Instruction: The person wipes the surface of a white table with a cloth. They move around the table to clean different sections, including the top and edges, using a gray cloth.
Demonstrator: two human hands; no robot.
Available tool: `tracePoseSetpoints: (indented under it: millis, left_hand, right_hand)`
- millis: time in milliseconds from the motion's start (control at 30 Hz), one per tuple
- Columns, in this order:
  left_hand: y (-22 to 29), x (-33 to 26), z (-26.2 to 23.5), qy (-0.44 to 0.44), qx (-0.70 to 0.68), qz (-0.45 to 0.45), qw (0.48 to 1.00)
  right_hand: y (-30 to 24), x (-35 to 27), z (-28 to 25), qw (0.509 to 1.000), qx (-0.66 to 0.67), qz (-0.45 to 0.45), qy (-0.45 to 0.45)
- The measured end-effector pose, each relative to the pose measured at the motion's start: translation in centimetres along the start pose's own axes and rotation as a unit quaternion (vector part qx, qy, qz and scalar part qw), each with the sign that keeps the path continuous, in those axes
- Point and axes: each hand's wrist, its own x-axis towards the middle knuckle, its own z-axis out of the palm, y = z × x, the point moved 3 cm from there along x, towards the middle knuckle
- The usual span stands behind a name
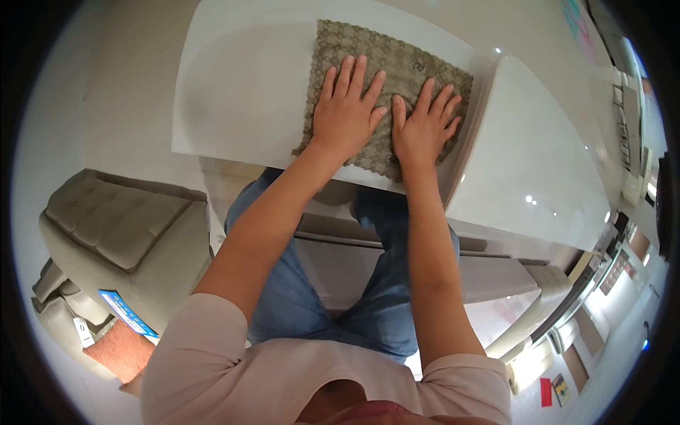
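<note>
- Nearest, the person's two forearms are reaching from pale sleeves (pixel 205 333) over jeans (pixel 283 297) toward the tabletop (pixel 241 92); keeping both arms loose is probably helping the pressure stay even.
- The left hand (pixel 345 117) is lying palm down, its fingers spread wide and pointing away from the body; it is touching the cloth and gripping nothing.
- The right hand (pixel 423 134) is resting the same way on the right part of the cloth, fingers spread, also holding nothing.
- The patterned, olive-brown cloth (pixel 399 74) is lying on the tabletop under both hands, with its scalloped near edge sitting close to the tabletop's front edge; whether a corner is overhanging, I cannot tell.
- Small creases are showing between the hands, so light, flat pressure with the palms easing outward would likely be serving better than pushing with the fingertips, which could be bunching the fabric.
- Steadying one side with one hand while the other is working seems wise, since thin cloth may be sliding on a smooth surface.
- To the right, a glossy white panel (pixel 524 156) is standing beside the cloth; stopping strokes short of its edge is probably keeping the fabric from rucking up.
</note>
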Motion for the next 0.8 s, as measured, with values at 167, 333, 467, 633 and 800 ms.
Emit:
tracePoseSetpoints:
  millis: [167,333,467,633,800]
  left_hand:
    - [2.4,-2.5,-0.1,-0.091,-0.019,0.084,0.992]
    - [2.9,-3.6,-0.3,-0.1,-0.079,0.141,0.982]
    - [4.5,-0.6,0.4,-0.082,-0.088,0.162,0.979]
    - [6.9,2.7,2.3,-0.007,-0.093,0.133,0.987]
    - [7.3,4.8,3.5,0.054,-0.042,0.121,0.99]
  right_hand:
    - [1.3,-6.2,-0.9,0.989,-0.03,0.146,-0.012]
    - [1.1,-8.9,-1.2,0.966,-0.011,0.258,-0.018]
    - [2.3,-6.6,-2.1,0.945,0.046,0.323,0.012]
    - [3.3,-0.9,-2.6,0.883,0.185,0.431,0.023]
    - [4.6,3.5,-1.6,0.906,0.169,0.388,0.01]
